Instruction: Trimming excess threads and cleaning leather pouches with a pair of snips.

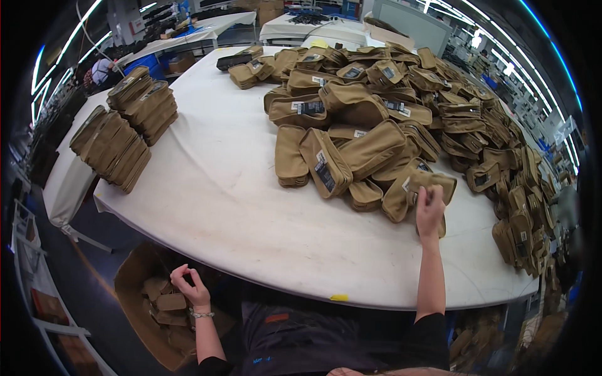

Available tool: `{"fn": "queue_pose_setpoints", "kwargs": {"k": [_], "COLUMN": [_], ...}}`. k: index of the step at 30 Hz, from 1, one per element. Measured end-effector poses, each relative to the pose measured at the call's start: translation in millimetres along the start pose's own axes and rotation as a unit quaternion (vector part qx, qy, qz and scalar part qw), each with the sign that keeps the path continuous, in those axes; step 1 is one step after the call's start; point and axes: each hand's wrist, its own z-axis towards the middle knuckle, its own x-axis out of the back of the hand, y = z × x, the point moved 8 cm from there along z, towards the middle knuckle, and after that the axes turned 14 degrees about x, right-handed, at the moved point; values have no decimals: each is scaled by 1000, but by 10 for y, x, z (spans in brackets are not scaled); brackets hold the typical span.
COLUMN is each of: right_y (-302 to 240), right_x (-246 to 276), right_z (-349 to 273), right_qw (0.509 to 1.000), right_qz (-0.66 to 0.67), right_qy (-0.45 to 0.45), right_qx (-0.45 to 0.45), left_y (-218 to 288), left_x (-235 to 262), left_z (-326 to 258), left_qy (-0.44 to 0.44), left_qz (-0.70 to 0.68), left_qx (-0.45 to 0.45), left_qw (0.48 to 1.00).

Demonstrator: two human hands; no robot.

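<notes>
My right hand point(430, 210) is closed on the edge of a tan zipped pouch point(444, 185) at the near side of a big pile. Other tan pouches point(376, 150) lie heaped behind and left of it, several with pale labels and dark tags. Low at the left, my left hand point(190, 287) hangs just off the table's front edge with loosely bent fingers, thumb apart, and nothing visible in it. Below that hand stands an open cardboard box point(135, 313) with tan pouches point(170, 302) inside.
The white-covered table point(219, 188) has a curved front edge with a yellow tape mark point(339, 297). Stacked tan pouches point(116, 150) stand at its left edge. More pouches point(522, 219) are piled along the right. Behind are other white tables point(207, 28) and a person point(100, 71).
</notes>
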Motion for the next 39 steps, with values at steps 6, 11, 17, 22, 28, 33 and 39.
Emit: {"fn": "queue_pose_setpoints", "kwargs": {"k": [6, 11, 17, 22, 28, 33, 39], "right_y": [-854, -1182, -1266, -1307, -1426, -1308, -1199], "right_x": [751, 9, -456, -253, -101, -47, -131], "right_z": [-146, -766, -1742, -2252, -2345, -2182, -1841], "right_qw": [847, 739, 661, 752, 789, 839, 901], "right_qz": [439, 645, 635, 534, 447, 408, 303], "right_qy": [299, 153, 147, 31, -97, -58, -164], "right_qx": [-27, -119, -371, -385, -410, -356, -265], "left_y": [932, 1477, 1496, 1503, 1780, 2143, 2307], "left_x": [-533, -1517, -1762, -1764, -1820, -1605, -1482], "left_z": [-465, -900, -791, -619, -427, -330, -705], "left_qy": [-225, -514, -485, -508, -562, -423, -491], "left_qz": [-122, -414, -465, -392, -194, -101, -103], "left_qx": [-49, 184, 324, 251, 80, -118, -190], "left_qw": [965, 728, 666, 725, 800, 893, 844]}}
